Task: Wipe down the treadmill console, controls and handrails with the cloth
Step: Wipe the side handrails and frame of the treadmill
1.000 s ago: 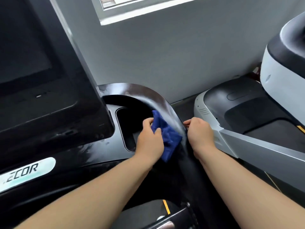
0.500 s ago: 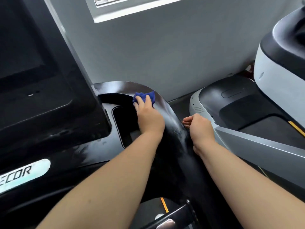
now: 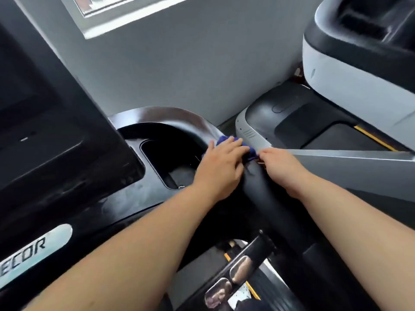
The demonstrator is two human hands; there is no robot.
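Nearest the lens, my two bare forearms reach over the polished metal grip plates point(image 3: 242, 268) toward the black handrail point(image 3: 265, 198), which rises from lower right to the glossy arch beside the console; my left hand point(image 3: 221, 167) lies flat on that rail, fingers straight and close together, pressing the blue cloth point(image 3: 251, 151) against the curve; the cloth sits bunched under my fingertips at the rail's outer edge, only its far rim and right corner showing; I judge it light, soft and limp, with no stiffness of its own, likely to crumple or slip on such a slick moulded surface unless held down by a broad palm, and best gathered at its bunched middle, not by a loose corner; my right hand point(image 3: 283, 169) is just beside it, knuckles up and fingers curled over the rail's outer side, touching the cloth's edge, though the fingertips are hidden and I cannot tell whether they also pinch the fabric; beyond my left hand lies the dark cup recess point(image 3: 166, 158), then the tall black console point(image 3: 56, 131) at left; farther right stands a neighbouring grey-and-black treadmill point(image 3: 314, 122), with the pale wall point(image 3: 179, 63) and a window sill point(image 3: 134, 16) behind
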